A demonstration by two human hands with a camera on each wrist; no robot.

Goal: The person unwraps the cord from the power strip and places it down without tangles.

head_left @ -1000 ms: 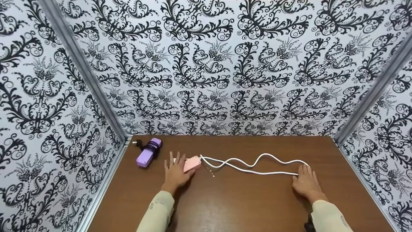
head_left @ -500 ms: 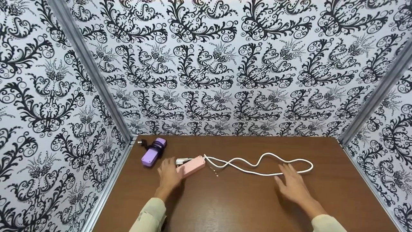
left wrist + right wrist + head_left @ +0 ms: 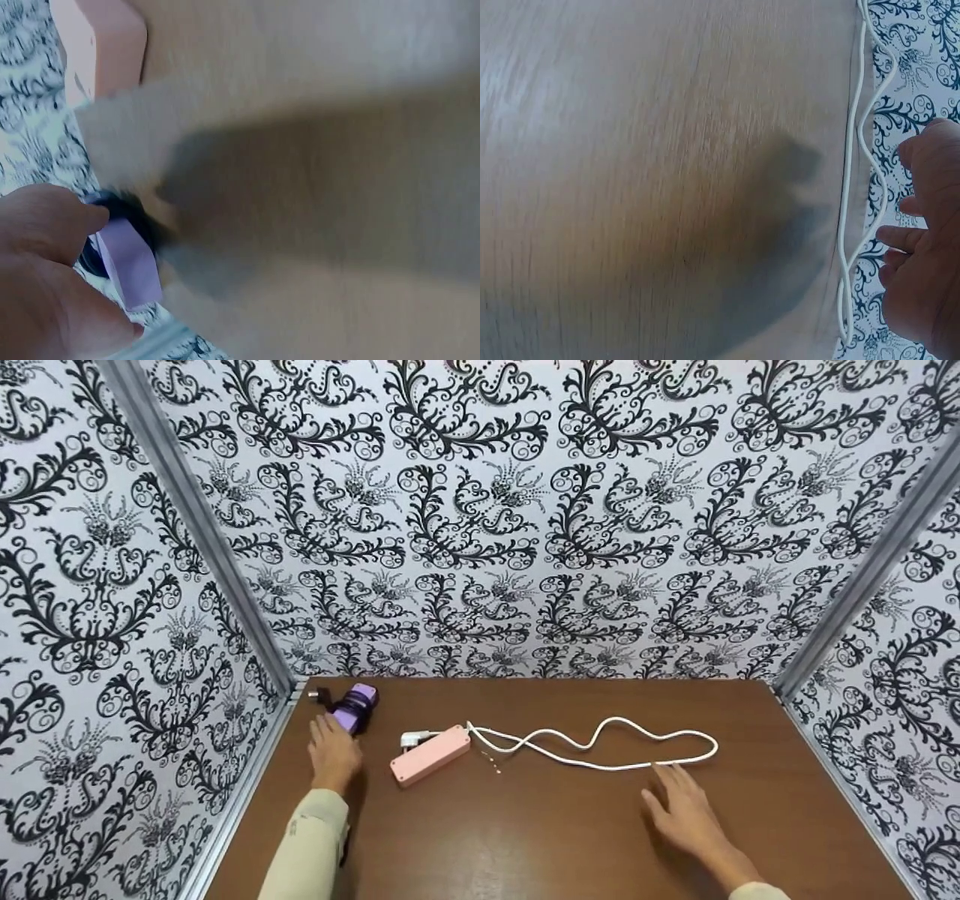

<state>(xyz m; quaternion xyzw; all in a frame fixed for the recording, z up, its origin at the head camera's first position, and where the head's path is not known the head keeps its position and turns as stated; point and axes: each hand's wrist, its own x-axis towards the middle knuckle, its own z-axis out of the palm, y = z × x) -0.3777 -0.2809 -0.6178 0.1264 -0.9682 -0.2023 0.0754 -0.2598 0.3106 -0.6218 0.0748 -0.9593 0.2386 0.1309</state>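
Surface [image 3: 540,825]: brown, wood-grain, faint glare toward near edge. Far-left corner: purple block [image 3: 364,690], set at an angle, black cord [image 3: 354,703] wrapped round it, dark plug [image 3: 319,695] just left. Centre-left: pink block [image 3: 431,756], also angled, white plug [image 3: 411,740] just beside its far side. White cable [image 3: 619,719] runs right in a wavy loop, crosses itself. Few pale specks [image 3: 499,771] near pink block's right end.

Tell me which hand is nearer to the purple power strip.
Left. The left hand is right at the near end of the purple power strip; the right hand is far off to its right, beside the white cable.
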